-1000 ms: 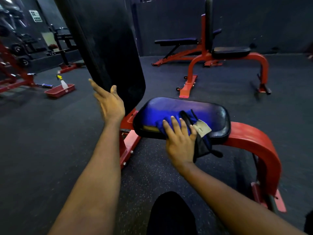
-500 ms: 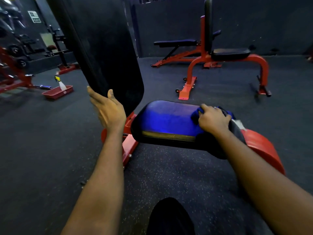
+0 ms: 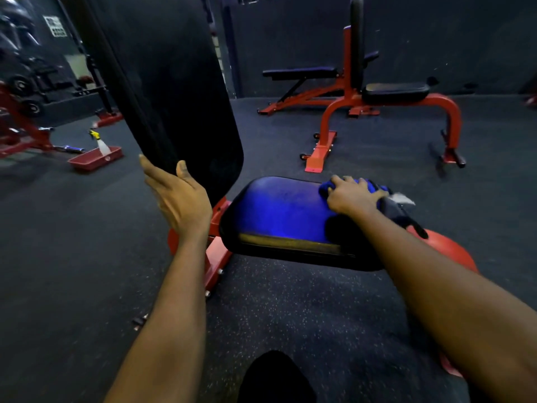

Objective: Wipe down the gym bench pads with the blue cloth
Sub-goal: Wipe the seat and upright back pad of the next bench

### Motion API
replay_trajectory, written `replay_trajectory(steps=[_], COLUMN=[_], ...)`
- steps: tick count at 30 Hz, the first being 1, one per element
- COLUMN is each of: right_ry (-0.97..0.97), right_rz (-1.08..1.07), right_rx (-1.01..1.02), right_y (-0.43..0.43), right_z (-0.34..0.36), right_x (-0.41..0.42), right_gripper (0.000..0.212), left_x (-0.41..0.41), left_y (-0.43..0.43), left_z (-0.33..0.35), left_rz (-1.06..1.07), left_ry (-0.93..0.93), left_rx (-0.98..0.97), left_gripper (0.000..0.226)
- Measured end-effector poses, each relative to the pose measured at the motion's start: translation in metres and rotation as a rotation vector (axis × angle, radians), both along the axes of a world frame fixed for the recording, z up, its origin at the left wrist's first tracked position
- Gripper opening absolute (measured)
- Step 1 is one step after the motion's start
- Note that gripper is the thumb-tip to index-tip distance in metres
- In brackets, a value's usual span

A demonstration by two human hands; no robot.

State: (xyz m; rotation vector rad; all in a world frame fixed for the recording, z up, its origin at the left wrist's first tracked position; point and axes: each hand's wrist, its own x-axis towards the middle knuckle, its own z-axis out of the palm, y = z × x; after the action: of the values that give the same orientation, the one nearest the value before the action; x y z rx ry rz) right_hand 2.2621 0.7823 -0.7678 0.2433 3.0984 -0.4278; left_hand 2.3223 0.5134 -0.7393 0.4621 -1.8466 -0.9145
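The seat pad [image 3: 279, 210] lies low in front of the person, and its near edge is dark and worn, with a yellowish strip along it. The blue cloth [image 3: 325, 189] sits at the far right corner of this pad, close to the edge where the pad meets the curved red frame [image 3: 447, 248]. One dark part of the cloth, with a white label, hangs over that right edge. The upright back pad [image 3: 174, 82] stands tilted on the left side of the seat, and its lower rounded corner comes down just beside the seat's left edge. Around the bench, the dark rubber floor [image 3: 290, 309] is open in front and to the right. A second red bench [image 3: 395, 93] stands well apart behind, and a spray bottle [image 3: 101, 144] stands in a red tray [image 3: 93, 161] far to the left. The right hand [image 3: 353, 196] rests palm down on the cloth, with the arm stretched across the near right corner of the seat; its fingers are bent over the bunched cloth and hold it against the pad. The left hand [image 3: 180, 199] is raised beside the near edge of the back pad, with the palm turned to the pad, fingers straight and together and thumb pointing up. I cannot tell if it touches the pad.
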Motion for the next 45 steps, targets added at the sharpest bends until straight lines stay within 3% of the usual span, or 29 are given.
replay_trajectory(steps=[4,8,10,12,16,22,28,31,35,38,45], right_ry=[0.095,0.265,0.245,0.195,0.099,0.186,0.328,0.330,0.293,0.367,0.616], right_rz=[0.163,0.573,0.597,0.491,0.346,0.631,0.865,0.812,0.510,0.401,0.441], right_rx=[-0.025,0.021,0.015,0.029,0.031,0.019,-0.005,-0.160,-0.834,-1.098,-1.291], right_y=[-0.025,-0.046,-0.036,-0.030,-0.049,-0.131,-0.113,-0.100,-0.104,-0.119,-0.158], right_z=[0.002,-0.026,-0.025,-0.020,-0.005,-0.008,-0.009,-0.013,0.006,0.026,0.083], right_x=[0.005,0.067,0.060,0.024,-0.053,-0.041,0.056,0.071,0.059,0.051,0.061], right_gripper=[0.020,0.036,0.040,0.039,0.027,0.030,0.034,0.027,0.030,0.022,0.026], left_x=[0.003,0.005,0.005,0.004,0.004,-0.004,0.000,0.003,0.010,0.025,0.056], left_y=[0.003,0.006,0.007,0.005,0.001,-0.014,-0.015,-0.019,-0.032,-0.043,-0.057], left_z=[0.003,0.004,0.004,0.004,0.003,0.000,0.002,0.004,0.022,0.040,0.097], left_rz=[-0.005,0.027,0.019,0.009,-0.019,-0.094,-0.125,-0.160,-0.247,-0.237,-0.232], left_ry=[-0.006,0.023,0.026,0.021,0.014,-0.023,-0.073,-0.143,-0.262,-0.267,-0.113], left_rx=[-0.001,0.001,-0.012,-0.013,-0.043,-0.037,-0.021,0.006,0.079,0.054,-0.162], left_gripper=[0.064,0.062,0.062,0.062,0.063,0.066,0.065,0.066,0.058,0.042,0.030])
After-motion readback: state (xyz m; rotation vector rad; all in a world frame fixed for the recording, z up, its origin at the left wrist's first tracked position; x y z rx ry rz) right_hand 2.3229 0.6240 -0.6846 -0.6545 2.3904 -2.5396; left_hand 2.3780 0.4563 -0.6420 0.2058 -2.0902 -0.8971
